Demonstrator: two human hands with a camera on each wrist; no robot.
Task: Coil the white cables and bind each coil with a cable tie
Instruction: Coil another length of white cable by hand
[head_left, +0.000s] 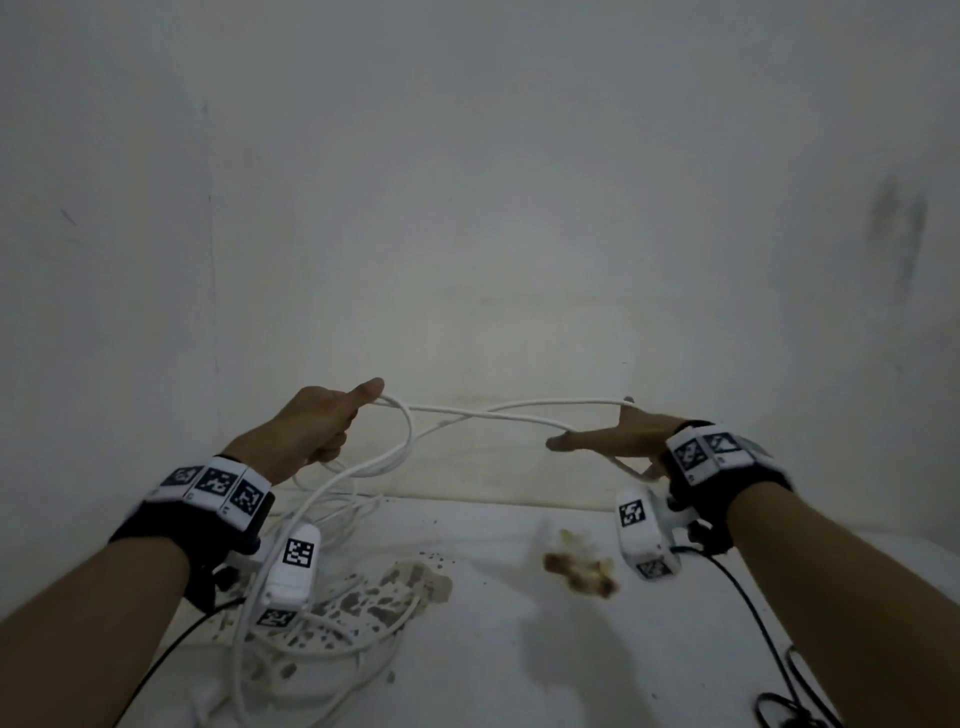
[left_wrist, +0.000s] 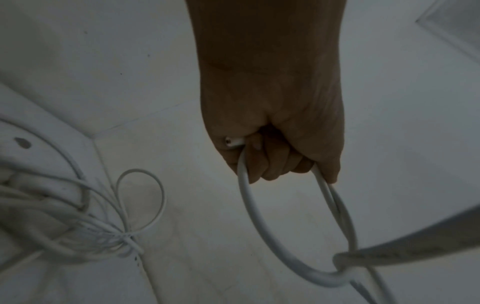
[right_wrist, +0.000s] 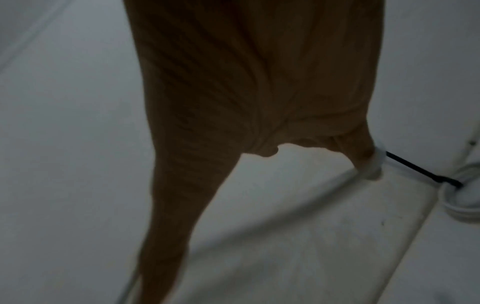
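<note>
The left hand (head_left: 317, 426) is curled into a fist round a white cable (head_left: 498, 413), the thumb stretched out along the strand; the left wrist view shows the fingers (left_wrist: 270, 164) wrapped over a loop of that cable (left_wrist: 280, 246), with the cable's cut end (left_wrist: 233, 141) poking out by the palm. From the fist the cable runs across, raised above the white table (head_left: 519, 649), to the right hand (head_left: 623, 439), which is spread flat with straight fingers, the strands draped over the thumb and along the forefinger rather than gripped. In the right wrist view the fingers (right_wrist: 176, 205) are likewise straight and splayed, though the picture is blurred. Two strands cross roughly midway between the hands. More of the cable drops from the left hand to a loose heap of white cables (head_left: 311, 623) lying on the table under the left wrist. Near that heap the table carries brown stains (head_left: 395, 592), and a second brown patch (head_left: 579, 569) sits below the right hand. In the right wrist view a black cable tie (right_wrist: 420, 171) sticks out from a white coil (right_wrist: 459, 201) resting on the table beyond the little finger. Behind the table stands a pale wall (head_left: 467, 182).
</note>
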